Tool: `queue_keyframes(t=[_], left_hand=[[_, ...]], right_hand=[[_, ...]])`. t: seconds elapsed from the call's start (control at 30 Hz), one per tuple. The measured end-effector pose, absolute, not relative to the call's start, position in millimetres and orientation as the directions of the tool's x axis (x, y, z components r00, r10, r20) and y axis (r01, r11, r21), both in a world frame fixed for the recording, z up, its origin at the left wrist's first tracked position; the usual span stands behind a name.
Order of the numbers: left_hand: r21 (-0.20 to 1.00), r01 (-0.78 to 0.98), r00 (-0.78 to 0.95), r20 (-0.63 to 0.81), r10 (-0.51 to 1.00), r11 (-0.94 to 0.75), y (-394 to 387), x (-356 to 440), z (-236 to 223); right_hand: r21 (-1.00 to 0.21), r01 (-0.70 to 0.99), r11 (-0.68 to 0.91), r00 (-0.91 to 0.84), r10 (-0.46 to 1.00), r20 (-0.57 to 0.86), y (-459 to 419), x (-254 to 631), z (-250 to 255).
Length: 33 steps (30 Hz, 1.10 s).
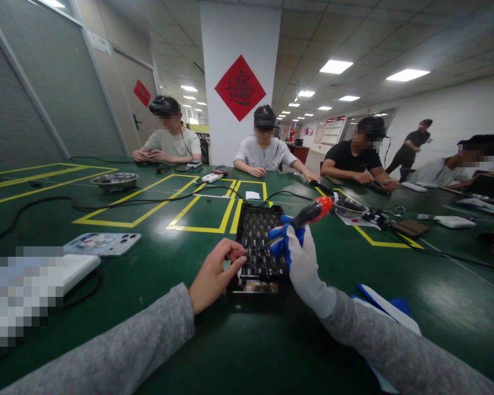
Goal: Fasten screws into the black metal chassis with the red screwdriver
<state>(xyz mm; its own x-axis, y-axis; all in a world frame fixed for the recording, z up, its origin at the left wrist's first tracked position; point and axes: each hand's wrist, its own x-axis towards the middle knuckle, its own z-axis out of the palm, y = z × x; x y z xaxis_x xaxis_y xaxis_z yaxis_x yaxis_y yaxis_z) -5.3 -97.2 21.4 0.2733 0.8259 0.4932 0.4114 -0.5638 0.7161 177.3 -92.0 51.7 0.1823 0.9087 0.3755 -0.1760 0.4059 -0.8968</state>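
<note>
A black rectangular tray-like unit with rows of small shiny parts lies in front of me; its exact kind I cannot make out. My right hand, in a white glove with blue fingers, grips a screwdriver with a black and red handle. Its shaft slants down to the left over the unit. My bare left hand is at the unit's left edge, thumb and forefinger drawn close together with the other fingers curled. Whatever sits between those fingertips is too small to tell.
A blue and white glove lies right of my forearm. On the left are a phone, a white case and a metal bowl. Black cables cross the green table. Several people sit opposite.
</note>
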Motion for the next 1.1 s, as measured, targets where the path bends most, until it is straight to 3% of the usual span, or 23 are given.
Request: queue_keyframes(t=[0.4, 0.83, 1.1], left_hand=[[0.760, 0.498, 0.172, 0.386, 0.906, -0.418, -88.5, -7.2, 11.6], [0.777, 0.448, 0.197, 0.396, 0.897, -0.442, -92.5, -6.2, 15.8], [0.687, 0.543, 0.207, 0.448, 0.870, -0.483, -90.3, -8.6, 16.0]], right_hand=[[-0.926, 0.088, 0.366, 0.129, 0.918, 0.375, -83.0, 180.0, 42.2], [-0.928, 0.108, 0.357, 0.145, 0.918, 0.370, -83.2, 176.7, 46.6], [-0.937, -0.067, 0.343, 0.170, 0.929, 0.328, -87.9, 178.4, 47.9]])
